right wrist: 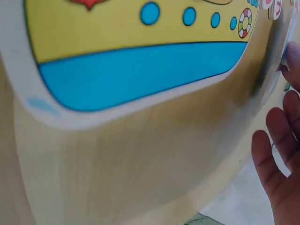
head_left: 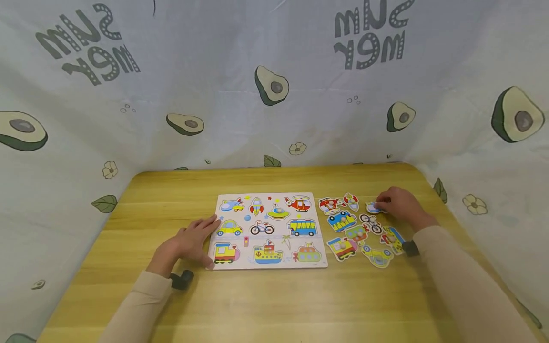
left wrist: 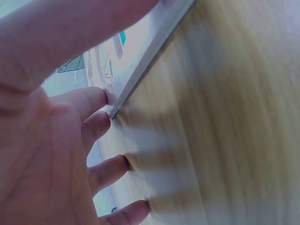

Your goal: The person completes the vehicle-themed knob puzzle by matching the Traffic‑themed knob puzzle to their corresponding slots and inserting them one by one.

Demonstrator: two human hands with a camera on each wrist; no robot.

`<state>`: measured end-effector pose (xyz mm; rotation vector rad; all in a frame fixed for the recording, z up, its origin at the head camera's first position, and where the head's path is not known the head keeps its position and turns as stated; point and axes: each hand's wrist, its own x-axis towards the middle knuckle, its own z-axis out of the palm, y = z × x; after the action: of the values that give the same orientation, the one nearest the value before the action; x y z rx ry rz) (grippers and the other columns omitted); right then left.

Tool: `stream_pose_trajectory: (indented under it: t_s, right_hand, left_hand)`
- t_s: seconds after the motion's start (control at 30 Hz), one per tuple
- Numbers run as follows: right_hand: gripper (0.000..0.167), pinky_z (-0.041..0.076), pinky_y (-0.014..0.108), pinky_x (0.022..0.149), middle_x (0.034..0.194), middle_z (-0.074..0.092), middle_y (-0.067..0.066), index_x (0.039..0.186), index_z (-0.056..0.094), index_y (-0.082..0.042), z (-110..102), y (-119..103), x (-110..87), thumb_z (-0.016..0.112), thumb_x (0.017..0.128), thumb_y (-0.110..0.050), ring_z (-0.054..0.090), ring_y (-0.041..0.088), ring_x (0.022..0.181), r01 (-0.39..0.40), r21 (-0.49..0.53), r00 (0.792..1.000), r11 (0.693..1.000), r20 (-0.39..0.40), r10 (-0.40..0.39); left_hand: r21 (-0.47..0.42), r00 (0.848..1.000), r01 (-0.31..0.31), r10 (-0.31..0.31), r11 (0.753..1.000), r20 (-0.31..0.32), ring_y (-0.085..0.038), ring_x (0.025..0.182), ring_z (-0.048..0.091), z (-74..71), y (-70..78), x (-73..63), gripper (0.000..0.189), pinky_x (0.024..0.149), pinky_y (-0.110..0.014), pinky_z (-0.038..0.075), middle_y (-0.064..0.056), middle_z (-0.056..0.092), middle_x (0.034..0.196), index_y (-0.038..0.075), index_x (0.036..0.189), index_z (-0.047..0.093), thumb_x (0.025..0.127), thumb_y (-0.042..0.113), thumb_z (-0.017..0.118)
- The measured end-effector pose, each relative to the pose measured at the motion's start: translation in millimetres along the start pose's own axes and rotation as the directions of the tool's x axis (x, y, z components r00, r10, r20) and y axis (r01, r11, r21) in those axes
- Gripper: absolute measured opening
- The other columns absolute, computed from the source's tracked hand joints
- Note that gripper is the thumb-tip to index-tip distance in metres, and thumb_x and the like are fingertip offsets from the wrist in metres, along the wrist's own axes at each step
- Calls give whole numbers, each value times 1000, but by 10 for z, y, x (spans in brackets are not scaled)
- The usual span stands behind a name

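A white vehicle puzzle board [head_left: 246, 252] lies flat on the table. My left hand [head_left: 195, 242] rests at the board's left edge with fingers spread; in the left wrist view, its thumb and fingertips [left wrist: 107, 96] touch the board's side and the table. At the far right, my right hand [head_left: 399, 206] pinches a small blue-and-white puzzle piece [head_left: 372, 208], whose picture is mostly hidden by the fingers. In the right wrist view, the right hand [right wrist: 286, 154] shows only at the right edge, while a yellow-and-blue ship piece [right wrist: 140, 70] fills the foreground.
Loose pieces lie between the board and my right hand: a helicopter [head_left: 329, 205], a rocket [head_left: 350, 202], a bus [head_left: 341, 221], a bicycle [head_left: 371, 224], a train [head_left: 341, 248], a car [head_left: 377, 257] and others. An avocado-print cloth [head_left: 231, 133] hangs behind the wooden table [head_left: 274, 305].
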<state>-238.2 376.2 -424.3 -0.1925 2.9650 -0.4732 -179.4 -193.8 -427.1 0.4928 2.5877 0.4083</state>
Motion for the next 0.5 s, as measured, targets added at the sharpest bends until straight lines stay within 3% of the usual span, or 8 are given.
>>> stream_pose_trajectory:
  t_s: [0.23,0.5]
  right_hand:
    - [30,47,40,74,92,63,15,98,70,1,60,-30,29,65,95,-29,53,26,83,-21,5,1000,1000,8,21]
    - [34,49,53,81,110,60,27,116,65,4,99,-16,47,63,93,-21,57,36,94,4,52,1000,999,-15,-3]
  left_hand:
    - [-5,1000,6,-6,1000,2,-46,149,19,32,-26,1,118,111,-73,22,-11,17,168,14,158,26,63,44,89]
    - [-2,1000,2,-2,1000,7,-47,150,16,-13,-9,10,117,112,-75,20,-11,15,168,12,158,25,65,41,88]
